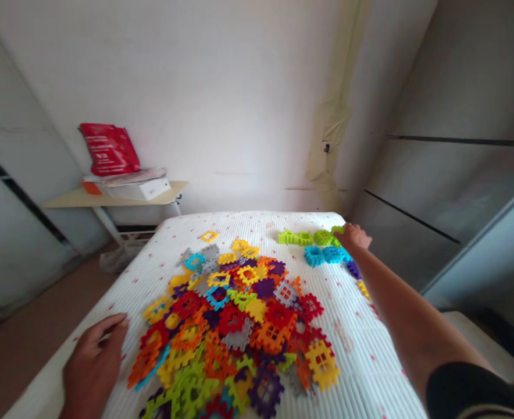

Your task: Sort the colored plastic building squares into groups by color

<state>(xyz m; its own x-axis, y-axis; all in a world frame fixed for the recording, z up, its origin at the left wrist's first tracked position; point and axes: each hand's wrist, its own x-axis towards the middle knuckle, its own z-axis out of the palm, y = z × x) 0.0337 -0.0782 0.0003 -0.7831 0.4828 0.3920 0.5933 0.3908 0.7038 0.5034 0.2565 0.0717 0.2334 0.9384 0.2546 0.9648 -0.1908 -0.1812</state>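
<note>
At the far right corner of the white bed my right hand (pixel 355 236) reaches out, with its fingers closed on a lime-green plastic building piece (pixel 338 229) at the end of a lime-green row (pixel 304 238). The hand partly hides that piece. In front of this row lies a row of blue assembled pieces (pixel 314 256). My left hand (pixel 93 361) hovers or rests at the left side of the bed, fingers loosely curled, with nothing seen in it. Beside it spreads a big pile of notched interlocking plastic pieces (pixel 239 320) in red, orange, yellow, purple, grey, green and blue.
Purple pieces (pixel 353 269) and yellow pieces (pixel 363 289) lie near the bed's right edge, partly behind my right arm. A single yellow piece (pixel 209 236) sits behind the pile. A small table (pixel 65 199) at the left holds a white box (pixel 141 189) and a red bag (pixel 109 150).
</note>
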